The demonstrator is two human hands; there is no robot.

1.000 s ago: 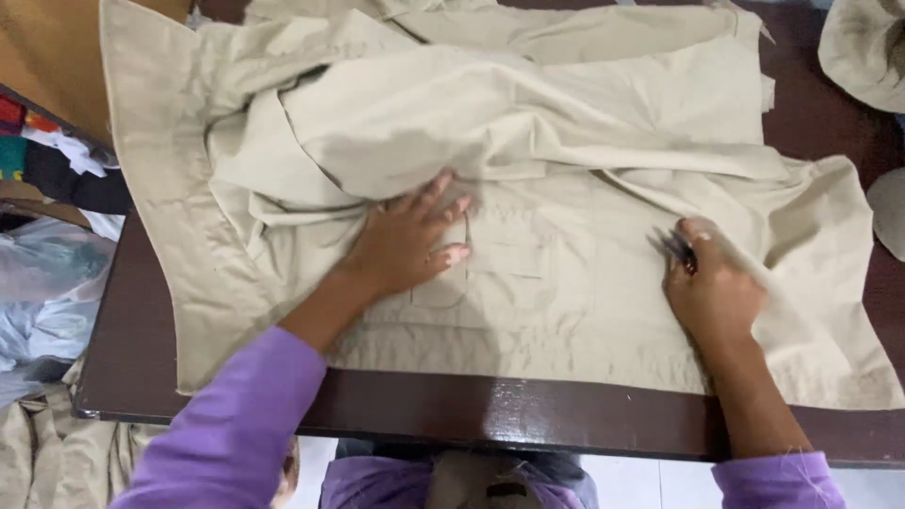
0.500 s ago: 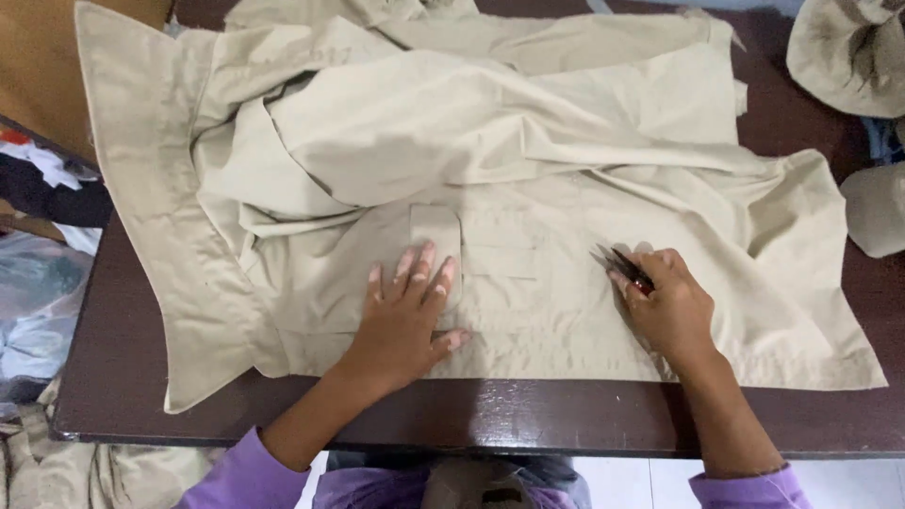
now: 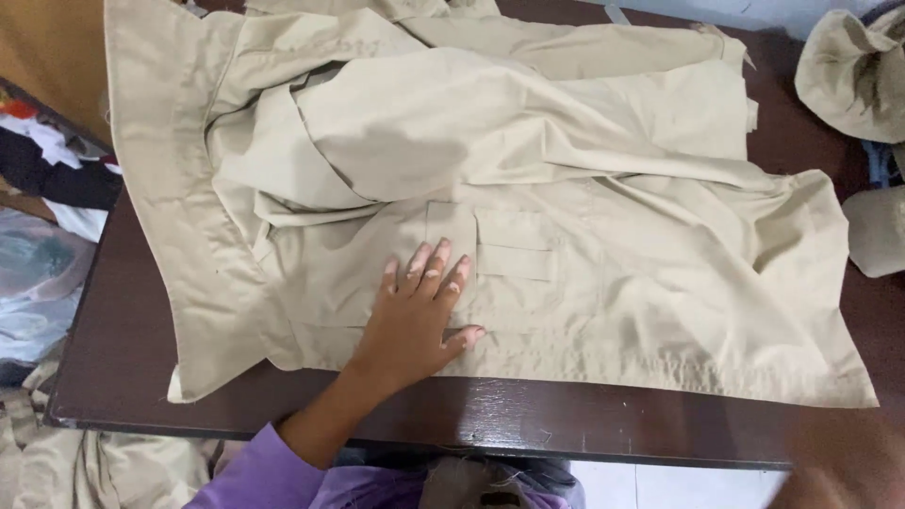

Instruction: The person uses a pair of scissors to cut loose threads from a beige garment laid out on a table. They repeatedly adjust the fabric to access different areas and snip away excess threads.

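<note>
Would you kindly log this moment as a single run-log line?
left hand: flat on beige garment, beside pocket flap | right hand: blurred at frame corner, off the garment | surface: dark wooden table

I'm seeing a dark brown wooden table point(image 3: 603, 429) with a big beige garment point(image 3: 584, 141) spread across most of it.

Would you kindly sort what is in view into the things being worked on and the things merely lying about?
In hand:
- beige cotton garment with flap pocket
- left hand, flat on it
- dark brown wooden table

Lying about:
- crumpled beige cloth pieces at the far right
- mixed clothes pile beside the table
</note>
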